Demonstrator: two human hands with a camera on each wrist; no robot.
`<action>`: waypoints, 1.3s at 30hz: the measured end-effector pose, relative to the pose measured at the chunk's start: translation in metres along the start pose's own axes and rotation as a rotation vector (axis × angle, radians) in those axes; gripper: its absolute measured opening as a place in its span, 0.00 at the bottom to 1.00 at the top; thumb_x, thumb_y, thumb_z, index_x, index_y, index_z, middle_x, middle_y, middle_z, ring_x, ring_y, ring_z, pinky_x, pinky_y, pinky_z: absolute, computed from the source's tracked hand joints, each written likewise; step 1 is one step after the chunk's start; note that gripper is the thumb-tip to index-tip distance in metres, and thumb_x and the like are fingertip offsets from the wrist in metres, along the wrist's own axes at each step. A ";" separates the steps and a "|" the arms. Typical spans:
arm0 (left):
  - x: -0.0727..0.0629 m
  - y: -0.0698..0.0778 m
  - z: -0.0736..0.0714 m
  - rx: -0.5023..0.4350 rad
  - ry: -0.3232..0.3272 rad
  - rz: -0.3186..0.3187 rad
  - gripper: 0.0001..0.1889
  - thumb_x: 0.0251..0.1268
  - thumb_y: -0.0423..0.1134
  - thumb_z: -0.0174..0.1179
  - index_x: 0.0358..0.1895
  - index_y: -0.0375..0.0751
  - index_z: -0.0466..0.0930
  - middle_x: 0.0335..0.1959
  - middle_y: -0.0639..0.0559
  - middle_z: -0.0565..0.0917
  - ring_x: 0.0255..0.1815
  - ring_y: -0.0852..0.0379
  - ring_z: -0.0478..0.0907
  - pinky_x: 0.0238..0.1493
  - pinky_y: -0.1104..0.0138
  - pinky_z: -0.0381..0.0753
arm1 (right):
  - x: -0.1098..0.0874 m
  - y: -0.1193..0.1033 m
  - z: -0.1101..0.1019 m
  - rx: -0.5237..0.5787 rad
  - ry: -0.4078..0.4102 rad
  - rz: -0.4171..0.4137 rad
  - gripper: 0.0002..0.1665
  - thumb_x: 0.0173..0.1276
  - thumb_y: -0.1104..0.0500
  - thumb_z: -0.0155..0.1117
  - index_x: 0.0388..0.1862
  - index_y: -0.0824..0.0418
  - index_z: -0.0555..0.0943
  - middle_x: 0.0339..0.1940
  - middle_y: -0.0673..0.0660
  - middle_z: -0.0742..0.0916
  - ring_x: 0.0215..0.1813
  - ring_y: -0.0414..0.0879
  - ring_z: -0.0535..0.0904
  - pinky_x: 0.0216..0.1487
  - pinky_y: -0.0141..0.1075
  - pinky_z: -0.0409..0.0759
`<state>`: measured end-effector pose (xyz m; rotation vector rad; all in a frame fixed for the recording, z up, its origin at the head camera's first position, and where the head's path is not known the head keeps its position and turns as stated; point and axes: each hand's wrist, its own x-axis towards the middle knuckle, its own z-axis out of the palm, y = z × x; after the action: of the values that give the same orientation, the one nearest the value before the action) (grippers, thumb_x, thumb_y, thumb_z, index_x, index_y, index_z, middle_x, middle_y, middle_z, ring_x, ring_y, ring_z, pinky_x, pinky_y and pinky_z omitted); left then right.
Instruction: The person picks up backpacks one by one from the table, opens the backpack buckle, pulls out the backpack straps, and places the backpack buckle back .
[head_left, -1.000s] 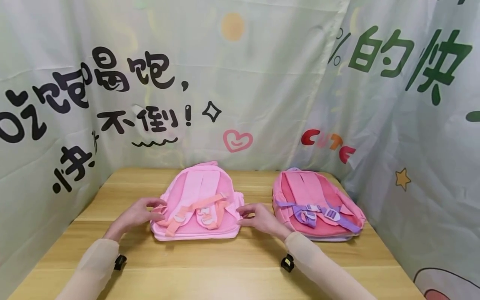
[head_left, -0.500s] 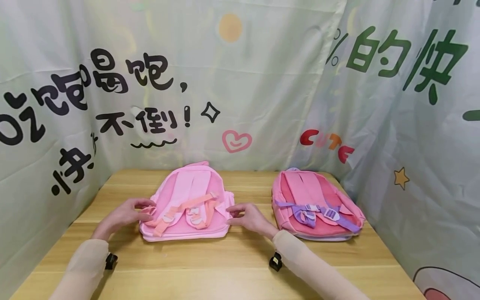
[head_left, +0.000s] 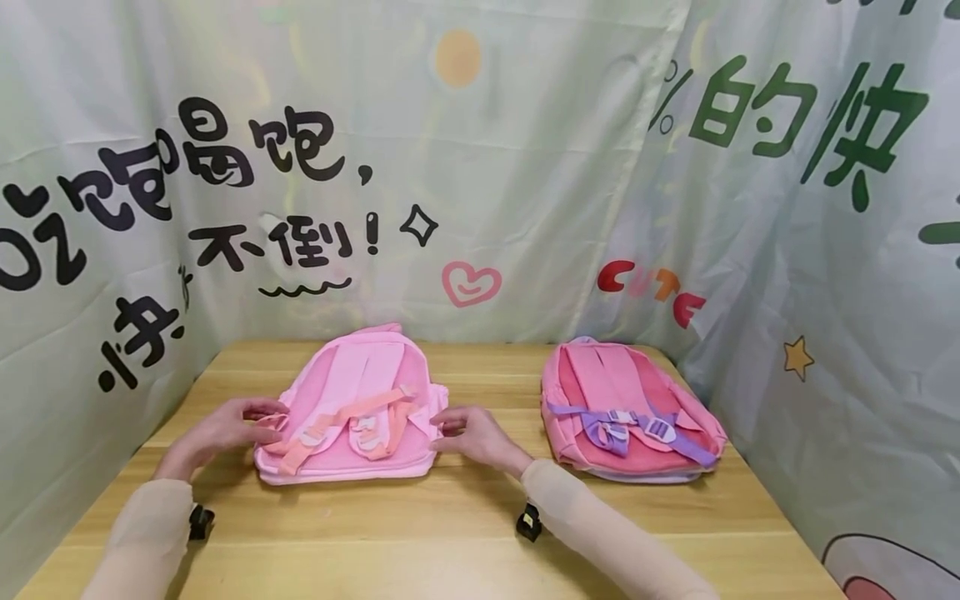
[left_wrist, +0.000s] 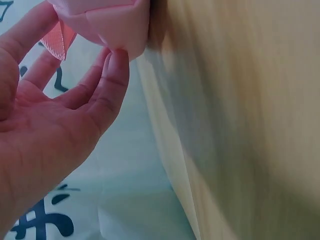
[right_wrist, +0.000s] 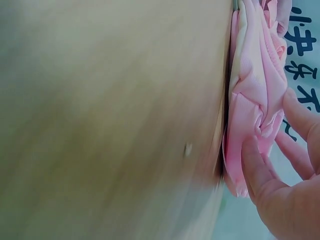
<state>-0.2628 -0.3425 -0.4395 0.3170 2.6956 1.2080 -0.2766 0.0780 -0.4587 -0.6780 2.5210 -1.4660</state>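
A light pink backpack (head_left: 352, 408) lies on the table at left of centre, straps upward, its peach webbing and buckles showing. At its left side is my left hand (head_left: 232, 429), fingers extended and lightly bent. In the left wrist view, fingertips (left_wrist: 117, 57) of that hand touch the bag's lower edge beside a peach strap loop. My right hand (head_left: 480, 437) is at the opposite side; in the right wrist view its fingers (right_wrist: 257, 167) are spread against the pink side fabric. A second, deeper pink backpack (head_left: 630, 408) with purple straps lies to the right, apart from both hands.
The wooden table (head_left: 420, 533) runs back to a pale printed curtain (head_left: 525, 167), which surrounds the left, back and right sides. A gap of bare wood separates the two backpacks. Small dark devices sit at both wrists.
The light pink backpack has slid left across the table with both hands at its sides, widening the distance to the other backpack. The view has shifted slightly.
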 end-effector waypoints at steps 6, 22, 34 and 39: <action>-0.001 -0.007 -0.012 0.020 -0.003 0.018 0.27 0.58 0.39 0.69 0.59 0.30 0.76 0.56 0.31 0.79 0.51 0.47 0.76 0.45 0.65 0.76 | 0.006 -0.009 0.011 0.032 0.025 -0.014 0.25 0.54 0.60 0.78 0.51 0.65 0.84 0.61 0.65 0.80 0.54 0.59 0.83 0.55 0.44 0.81; -0.021 -0.030 -0.038 0.062 0.052 0.022 0.26 0.58 0.39 0.69 0.58 0.29 0.77 0.52 0.34 0.81 0.44 0.61 0.75 0.42 0.71 0.76 | 0.022 -0.024 0.043 0.042 0.011 0.011 0.24 0.52 0.58 0.79 0.50 0.58 0.86 0.47 0.58 0.88 0.52 0.56 0.84 0.49 0.34 0.82; -0.034 -0.041 -0.052 0.087 0.071 -0.068 0.28 0.62 0.40 0.65 0.62 0.27 0.72 0.53 0.33 0.78 0.45 0.57 0.72 0.41 0.71 0.74 | 0.030 -0.035 0.063 0.061 -0.009 0.035 0.22 0.55 0.57 0.77 0.51 0.56 0.85 0.47 0.59 0.88 0.51 0.52 0.85 0.46 0.32 0.82; -0.038 -0.045 -0.054 0.098 0.106 -0.086 0.28 0.63 0.38 0.64 0.63 0.25 0.71 0.53 0.30 0.76 0.43 0.56 0.71 0.39 0.72 0.73 | 0.033 -0.041 0.068 0.052 -0.039 0.014 0.23 0.57 0.57 0.76 0.52 0.58 0.85 0.49 0.60 0.87 0.53 0.54 0.84 0.47 0.32 0.82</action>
<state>-0.2448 -0.4203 -0.4352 0.1517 2.8327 1.1006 -0.2694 -0.0076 -0.4555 -0.6721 2.4442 -1.4935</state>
